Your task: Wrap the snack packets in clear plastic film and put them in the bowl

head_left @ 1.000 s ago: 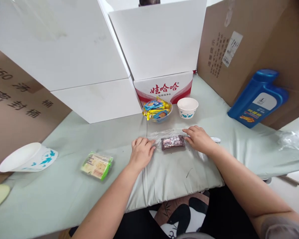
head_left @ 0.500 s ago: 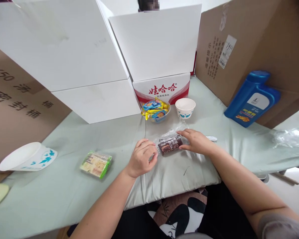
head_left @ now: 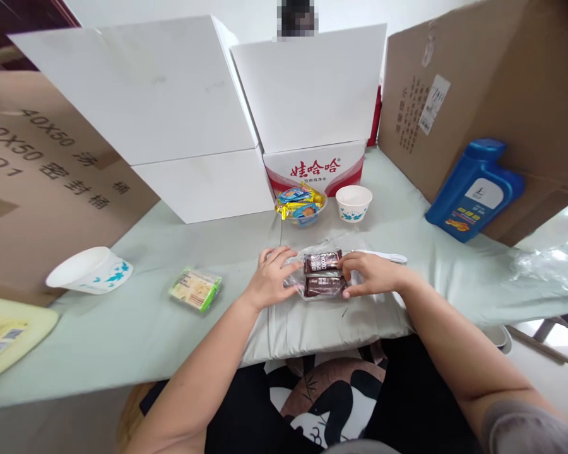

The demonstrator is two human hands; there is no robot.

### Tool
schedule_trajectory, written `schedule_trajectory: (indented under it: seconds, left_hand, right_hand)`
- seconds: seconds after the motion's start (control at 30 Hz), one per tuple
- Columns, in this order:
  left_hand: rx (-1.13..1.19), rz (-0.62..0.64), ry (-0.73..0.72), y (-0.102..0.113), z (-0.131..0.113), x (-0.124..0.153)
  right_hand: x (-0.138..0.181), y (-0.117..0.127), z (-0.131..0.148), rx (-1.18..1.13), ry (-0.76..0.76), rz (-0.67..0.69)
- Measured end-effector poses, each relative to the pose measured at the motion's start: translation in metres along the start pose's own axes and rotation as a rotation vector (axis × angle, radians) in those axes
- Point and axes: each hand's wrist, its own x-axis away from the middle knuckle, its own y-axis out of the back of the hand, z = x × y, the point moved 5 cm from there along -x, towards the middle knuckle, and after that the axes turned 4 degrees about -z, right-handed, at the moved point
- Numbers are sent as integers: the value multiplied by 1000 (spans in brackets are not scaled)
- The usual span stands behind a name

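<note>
Two dark brown wrapped cocoa bars [head_left: 324,287] lie side by side on a crumpled clear plastic film [head_left: 329,242] near the table's front edge. Around their right ends my right hand [head_left: 372,274] is closed, with thumb and fingertips on the wrappers. My left hand [head_left: 273,277] rests at the left edge of the film, fingers apart and fingertips against the plastic beside the bars. Behind my right hand a white slim handle [head_left: 392,256] sticks out, its other end hidden.
A bowl of yellow and blue packets [head_left: 301,205] and a paper bowl [head_left: 353,203] stand in front of white boxes [head_left: 312,88]. To the left lie a green-edged snack packet [head_left: 195,289] and a tipped paper bowl [head_left: 89,271]. A blue bottle [head_left: 476,192] leans at right.
The bars, earlier bunched and tilted together, now lie flat, apart and parallel. My left hand has opened out from a curl onto the film. The camera view has shifted left.
</note>
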Motion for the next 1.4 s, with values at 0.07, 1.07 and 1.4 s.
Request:
schedule_trajectory:
  seconds: [0.07,1.07,1.4]
  left_hand:
    - [-8,5,-45,7,-8,1]
    - [113,257,318,-28,-48,-39]
    - [111,199,351,-30,-35,-59]
  right_hand:
    - [1,-1,-2,4,-66,-1]
    - [32,-22,-14,298,-365,-50]
    - [39,-21,-21,301,-297,23]
